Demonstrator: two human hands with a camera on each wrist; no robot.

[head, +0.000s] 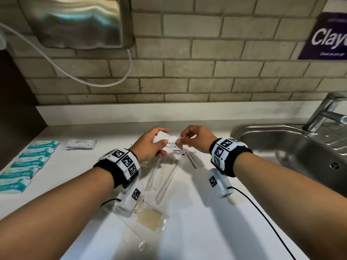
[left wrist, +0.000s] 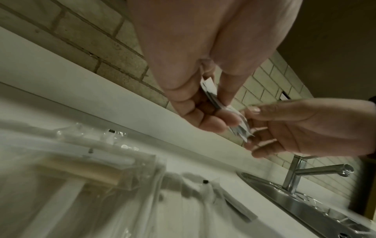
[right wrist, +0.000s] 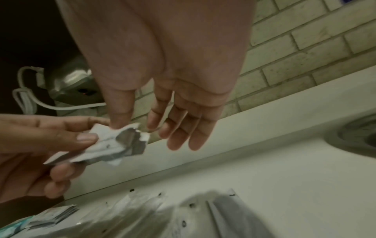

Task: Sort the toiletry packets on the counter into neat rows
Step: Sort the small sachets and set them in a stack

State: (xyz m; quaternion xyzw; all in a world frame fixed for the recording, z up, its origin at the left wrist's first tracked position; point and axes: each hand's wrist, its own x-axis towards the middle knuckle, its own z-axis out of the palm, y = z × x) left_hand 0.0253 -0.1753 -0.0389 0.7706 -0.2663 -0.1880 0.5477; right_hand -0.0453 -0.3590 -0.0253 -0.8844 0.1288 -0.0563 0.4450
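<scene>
Both hands are raised over the back middle of the white counter [head: 197, 212]. My left hand [head: 159, 145] grips a few small white sachets [head: 166, 140] between thumb and curled fingers. My right hand [head: 183, 140] pinches their right end. From the left wrist, the sachets [left wrist: 212, 95] show edge-on between my left hand's thumb and fingers [left wrist: 219, 109]. From the right wrist, the crumpled silver-white sachets [right wrist: 120, 145] sit under my right thumb. Sorted teal packets [head: 28, 164] lie in a row at the left, with a stack of white sachets [head: 81, 144] beside them.
Clear-wrapped long packets [head: 165, 177] lie under my hands, and a clear packet with a beige pad [head: 150, 216] lies nearer me. A steel sink [head: 300, 147] with a tap [head: 326, 113] is at the right. A steel wall unit [head: 78, 21] with a white cable hangs above left.
</scene>
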